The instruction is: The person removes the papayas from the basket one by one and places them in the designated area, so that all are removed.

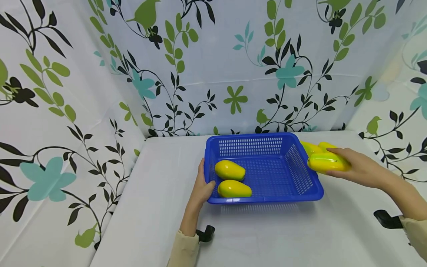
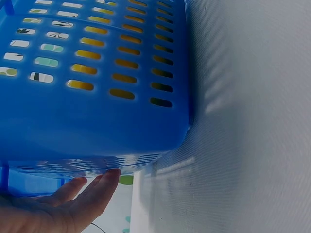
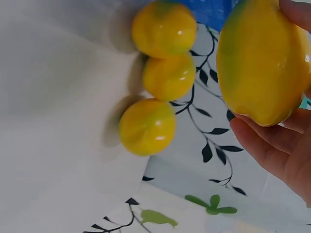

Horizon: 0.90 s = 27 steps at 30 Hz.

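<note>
White cloth (image 1: 213, 63) printed with green, black and teal leaves, flowers and birds rose behind the white counter (image 1: 160, 193) and along both its sides as we looked down. Our left hand (image 1: 202, 189) gripped the blue basket (image 1: 267, 200) on its left side, toward the near corner, with the thumb over the rim and the fingers along the outer wall. Our right hand (image 1: 357, 166) grasped a yellow-green fruit (image 1: 328, 162) at the basket's right side, its thumb and fingers spread to either side; we could not tell whether the fruit touched the rim.

Inside the basket, two yellow fruits (image 1: 230, 170) lay on their sides at the left, one just beside the other, the nearer one close to the near wall. Right of the basket, three more yellow fruits (image 3: 168, 76) stood in a row on the counter, partly hidden behind the held one in the head view. Closer to us, pale sleeves (image 1: 184, 248) covered both forearms, and black wrist pieces (image 1: 205, 233) stuck out beside the cuffs.
</note>
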Each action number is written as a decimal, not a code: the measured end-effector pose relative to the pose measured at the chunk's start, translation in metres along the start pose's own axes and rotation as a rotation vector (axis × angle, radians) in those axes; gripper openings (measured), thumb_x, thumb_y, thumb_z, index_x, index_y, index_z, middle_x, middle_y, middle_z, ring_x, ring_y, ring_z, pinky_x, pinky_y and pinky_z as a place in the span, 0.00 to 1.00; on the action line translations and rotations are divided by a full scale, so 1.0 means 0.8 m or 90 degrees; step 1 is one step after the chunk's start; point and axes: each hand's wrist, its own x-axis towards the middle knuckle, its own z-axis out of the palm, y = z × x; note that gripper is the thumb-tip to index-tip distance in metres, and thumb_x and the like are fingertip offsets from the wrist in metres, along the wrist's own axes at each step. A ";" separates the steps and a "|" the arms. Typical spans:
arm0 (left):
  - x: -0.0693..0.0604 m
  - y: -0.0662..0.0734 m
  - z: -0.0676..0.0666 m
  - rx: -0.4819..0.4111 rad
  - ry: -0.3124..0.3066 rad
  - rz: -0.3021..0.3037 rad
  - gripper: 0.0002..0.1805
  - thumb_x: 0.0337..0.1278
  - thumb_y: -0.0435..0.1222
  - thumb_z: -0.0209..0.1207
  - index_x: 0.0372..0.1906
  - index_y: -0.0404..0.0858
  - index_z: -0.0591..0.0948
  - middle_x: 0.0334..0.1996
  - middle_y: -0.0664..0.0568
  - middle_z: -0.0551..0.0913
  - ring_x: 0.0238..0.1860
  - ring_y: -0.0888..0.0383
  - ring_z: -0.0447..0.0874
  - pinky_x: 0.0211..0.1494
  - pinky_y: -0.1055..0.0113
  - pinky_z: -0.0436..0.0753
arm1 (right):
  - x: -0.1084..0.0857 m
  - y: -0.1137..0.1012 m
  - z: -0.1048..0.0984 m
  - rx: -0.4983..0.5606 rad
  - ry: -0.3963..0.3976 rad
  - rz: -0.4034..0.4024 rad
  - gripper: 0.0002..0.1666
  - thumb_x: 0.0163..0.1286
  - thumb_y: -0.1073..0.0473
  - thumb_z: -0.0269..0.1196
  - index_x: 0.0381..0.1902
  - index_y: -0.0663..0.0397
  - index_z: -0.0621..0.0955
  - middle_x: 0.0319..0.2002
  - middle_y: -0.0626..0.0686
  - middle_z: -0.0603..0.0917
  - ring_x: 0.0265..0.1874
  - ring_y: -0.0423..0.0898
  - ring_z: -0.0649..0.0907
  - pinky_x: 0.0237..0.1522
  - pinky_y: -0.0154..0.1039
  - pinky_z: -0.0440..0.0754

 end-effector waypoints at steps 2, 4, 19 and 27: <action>-0.001 -0.001 0.000 -0.003 -0.001 0.004 0.51 0.47 0.23 0.48 0.79 0.38 0.42 0.79 0.44 0.46 0.77 0.43 0.45 0.74 0.41 0.48 | -0.004 0.007 0.002 -0.004 -0.004 0.011 0.47 0.62 0.42 0.68 0.67 0.69 0.68 0.44 0.58 0.78 0.35 0.49 0.74 0.33 0.38 0.74; -0.001 -0.002 0.001 -0.007 0.000 0.006 0.51 0.47 0.23 0.48 0.79 0.38 0.42 0.79 0.44 0.46 0.77 0.43 0.45 0.74 0.41 0.48 | -0.007 0.015 0.004 -0.010 -0.002 0.021 0.47 0.62 0.42 0.68 0.67 0.70 0.68 0.43 0.58 0.78 0.35 0.49 0.74 0.32 0.38 0.74; 0.000 -0.002 -0.002 -0.010 0.003 0.006 0.50 0.49 0.23 0.48 0.79 0.39 0.42 0.79 0.45 0.46 0.77 0.44 0.45 0.74 0.41 0.48 | -0.028 0.054 0.040 0.011 -0.025 0.089 0.51 0.62 0.41 0.69 0.66 0.76 0.65 0.48 0.69 0.77 0.37 0.55 0.75 0.34 0.46 0.76; 0.000 -0.003 -0.002 -0.013 -0.001 0.005 0.50 0.49 0.23 0.48 0.79 0.38 0.42 0.79 0.45 0.45 0.77 0.44 0.44 0.74 0.41 0.49 | -0.025 0.058 0.067 0.019 -0.064 0.100 0.52 0.61 0.38 0.68 0.67 0.73 0.65 0.50 0.68 0.77 0.39 0.55 0.76 0.36 0.48 0.76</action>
